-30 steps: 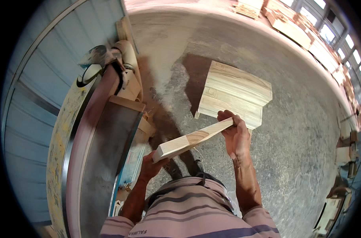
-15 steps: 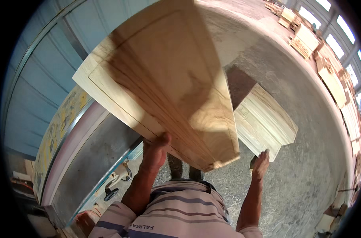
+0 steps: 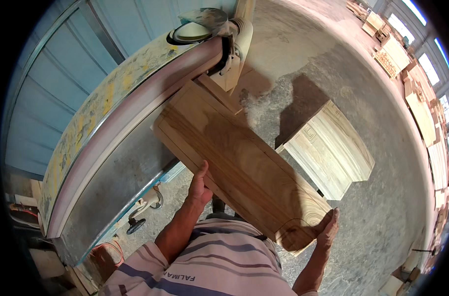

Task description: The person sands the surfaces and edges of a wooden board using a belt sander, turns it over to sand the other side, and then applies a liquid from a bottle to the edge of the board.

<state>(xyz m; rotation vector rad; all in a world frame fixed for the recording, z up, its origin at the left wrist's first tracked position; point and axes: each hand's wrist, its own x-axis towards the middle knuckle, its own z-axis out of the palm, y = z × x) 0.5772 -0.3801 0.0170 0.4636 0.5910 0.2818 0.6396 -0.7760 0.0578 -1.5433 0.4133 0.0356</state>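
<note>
A long wooden board (image 3: 244, 167) with rounded corners and a thin dark line along its border slants across the middle, its far end close to the sanding belt and metal table. My left hand (image 3: 199, 188) grips its near long edge, thumb on top and fingers hidden underneath. At the right end, my right hand (image 3: 328, 229) holds the corner, fingers along the edge. The pinkish sanding belt (image 3: 150, 93) of a large belt sander curves along the left, above its grey metal table (image 3: 118, 180).
Pale wooden boards (image 3: 333, 153) are stacked at the right, beside the held board. A black handwheel (image 3: 135, 226) sits below the sander's table. Blue corrugated panels (image 3: 46, 98) stand behind the sander. Timber piles (image 3: 392, 54) line the far right.
The board has come down from a raised tilt to a flatter slant, uncovering the sander's far end. My right hand, apart from the board before, now holds its right end.
</note>
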